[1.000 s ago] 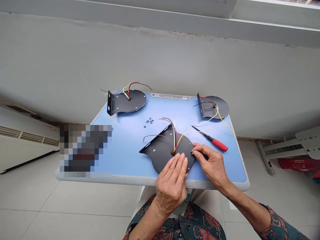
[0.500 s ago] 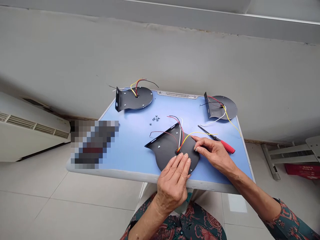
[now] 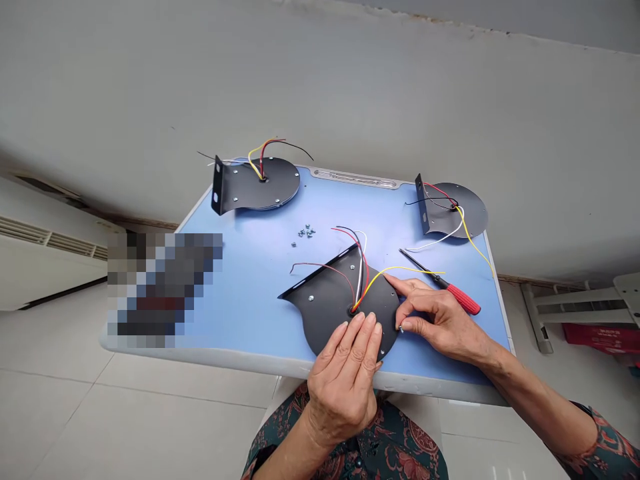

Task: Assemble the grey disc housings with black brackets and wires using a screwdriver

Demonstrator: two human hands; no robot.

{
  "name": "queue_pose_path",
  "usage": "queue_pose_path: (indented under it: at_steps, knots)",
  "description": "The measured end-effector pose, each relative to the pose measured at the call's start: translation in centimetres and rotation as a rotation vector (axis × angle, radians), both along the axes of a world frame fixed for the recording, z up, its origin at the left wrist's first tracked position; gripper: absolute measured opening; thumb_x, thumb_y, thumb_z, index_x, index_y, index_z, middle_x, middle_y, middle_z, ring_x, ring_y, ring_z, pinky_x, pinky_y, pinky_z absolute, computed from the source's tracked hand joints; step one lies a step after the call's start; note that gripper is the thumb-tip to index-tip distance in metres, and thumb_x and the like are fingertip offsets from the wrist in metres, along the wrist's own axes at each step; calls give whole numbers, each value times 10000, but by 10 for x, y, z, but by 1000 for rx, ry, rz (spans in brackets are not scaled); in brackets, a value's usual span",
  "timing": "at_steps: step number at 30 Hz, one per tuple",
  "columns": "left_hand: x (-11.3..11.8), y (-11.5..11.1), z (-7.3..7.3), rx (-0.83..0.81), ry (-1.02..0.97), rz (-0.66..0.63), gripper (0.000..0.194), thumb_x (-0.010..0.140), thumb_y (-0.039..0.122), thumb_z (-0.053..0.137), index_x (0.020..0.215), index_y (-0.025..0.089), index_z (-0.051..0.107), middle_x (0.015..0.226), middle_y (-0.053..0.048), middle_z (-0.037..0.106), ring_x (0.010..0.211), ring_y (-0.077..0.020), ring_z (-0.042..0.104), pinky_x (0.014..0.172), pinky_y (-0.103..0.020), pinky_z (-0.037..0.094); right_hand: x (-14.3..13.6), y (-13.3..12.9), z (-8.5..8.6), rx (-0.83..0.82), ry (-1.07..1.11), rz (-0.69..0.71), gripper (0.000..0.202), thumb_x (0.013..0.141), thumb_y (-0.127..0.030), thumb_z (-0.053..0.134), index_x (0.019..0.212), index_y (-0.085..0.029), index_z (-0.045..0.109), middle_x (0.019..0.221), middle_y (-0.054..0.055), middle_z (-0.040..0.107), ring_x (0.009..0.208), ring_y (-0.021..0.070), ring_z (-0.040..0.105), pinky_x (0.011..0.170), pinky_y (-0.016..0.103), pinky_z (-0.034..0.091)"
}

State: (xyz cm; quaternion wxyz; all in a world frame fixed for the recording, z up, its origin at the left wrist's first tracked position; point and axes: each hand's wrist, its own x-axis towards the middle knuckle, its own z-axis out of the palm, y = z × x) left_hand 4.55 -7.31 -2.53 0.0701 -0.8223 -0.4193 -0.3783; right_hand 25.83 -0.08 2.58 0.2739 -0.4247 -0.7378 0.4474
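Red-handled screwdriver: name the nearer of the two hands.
Right hand: just on the near side of the screwdriver; the left hand lies farther off, on the black plate.

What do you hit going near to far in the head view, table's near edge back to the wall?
Table's near edge → near black plate → pile of screws → rear left black plate → wall.

My left hand (image 3: 344, 380) could pass leftward over the tabletop (image 3: 245, 287) beside the near black plate (image 3: 327, 313). Ahead of my right hand (image 3: 440, 323), the yellow wire (image 3: 400, 269) and screwdriver (image 3: 463, 299) stand in the way; loose screws (image 3: 307, 232) obstruct mid-table.
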Motion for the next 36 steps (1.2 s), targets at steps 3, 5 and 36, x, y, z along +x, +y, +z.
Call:
queue_pose_path:
  at_steps: [3, 5, 36]
  knots:
    - [0, 0, 0, -1, 7, -10, 444, 934, 51, 411, 1307, -19, 640, 1304, -202, 701, 1409, -270, 528, 1189, -411, 392, 0, 1, 1, -7, 2, 4, 117, 889, -227, 688, 799, -226, 764, 1504, 85, 577, 1437, 311, 500, 1153, 511, 434]
    - [0, 0, -1, -1, 14, -20, 455, 922, 43, 410, 1311, -25, 636, 1304, -209, 700, 1416, -274, 520, 1182, -413, 399, 1, 2, 3, -22, 1, 7, 115, 886, -237, 696, 795, -224, 766, 1515, 81, 566, 1437, 315, 500, 1162, 522, 425]
    - [9, 2, 8, -31, 142, 17, 483, 966, 105, 388, 1389, -43, 567, 1396, -236, 631, 1458, -310, 465, 1219, -437, 386, -3, 1, 5, -72, -24, -12, 88, 857, -212, 717, 795, -239, 775, 1495, 67, 591, 1479, 290, 446, 1236, 539, 343]
